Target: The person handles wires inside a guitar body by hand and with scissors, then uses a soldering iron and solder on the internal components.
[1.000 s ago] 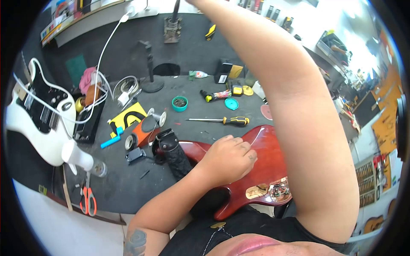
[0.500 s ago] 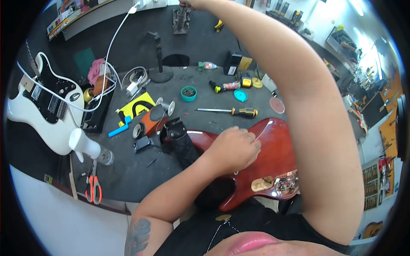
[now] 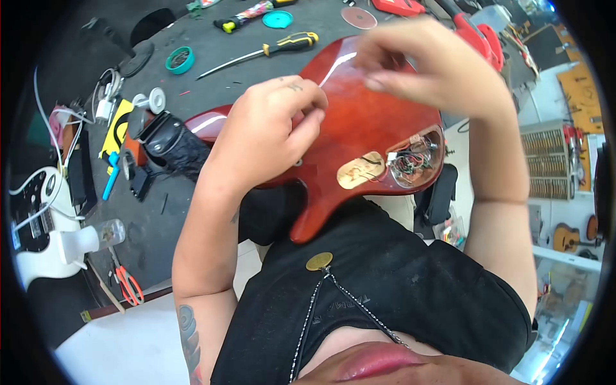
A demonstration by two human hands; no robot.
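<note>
A glossy red electric guitar body (image 3: 366,119) lies back up at the table edge, against the black shirt. Its open control cavity (image 3: 416,159) shows tangled wires; beside it is a bare-wood oval recess (image 3: 360,170). My left hand (image 3: 273,125) rests over the body's left part, fingers curled and thumb close to the index finger; what they pinch, if anything, is hidden. Over the upper right part of the body hovers my right hand (image 3: 423,67), fingers bent and smeared by motion; I cannot tell what it holds. A black padded rest (image 3: 173,144) sits under the neck side.
A yellow-black screwdriver (image 3: 289,43) and a teal cup of small parts (image 3: 179,60) lie beyond the guitar. To the left are orange-handled scissors (image 3: 130,285), a clear bottle (image 3: 109,235) and a white guitar (image 3: 48,256). A red tool (image 3: 478,35) stands at upper right.
My right hand has come down from the far wall rack to above the guitar. My left hand stays over the guitar, its thumb now showing. The view has tilted down and turned right.
</note>
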